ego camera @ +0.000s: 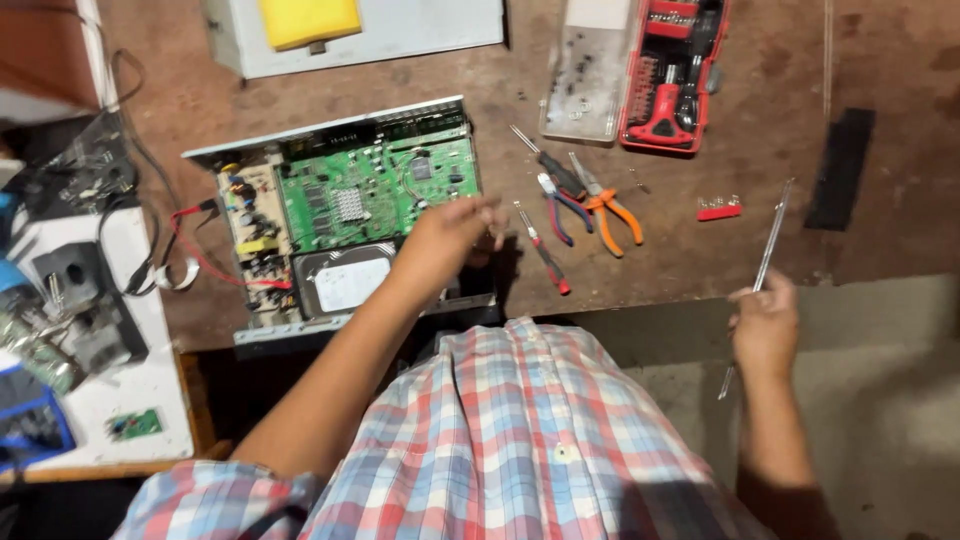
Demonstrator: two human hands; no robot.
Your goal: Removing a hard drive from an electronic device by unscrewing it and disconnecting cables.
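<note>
An opened electronic box (340,215) lies on the brown workbench, showing a green circuit board (375,190) and a silver hard drive (345,280). My left hand (450,232) reaches over the box's right edge with fingers pinched together; whether they hold something small I cannot tell. My right hand (765,325) is closed around a long thin metal rod (768,255) at the bench's front edge, the rod slanting up over the bench.
A red-handled screwdriver (545,255), blue-handled pliers (558,205) and orange-handled pliers (610,210) lie right of the box. A red screwdriver-bit case (675,75) with a clear lid (585,75) sits behind. A black strip (840,165) lies far right. Parts clutter a white table (110,390) at left.
</note>
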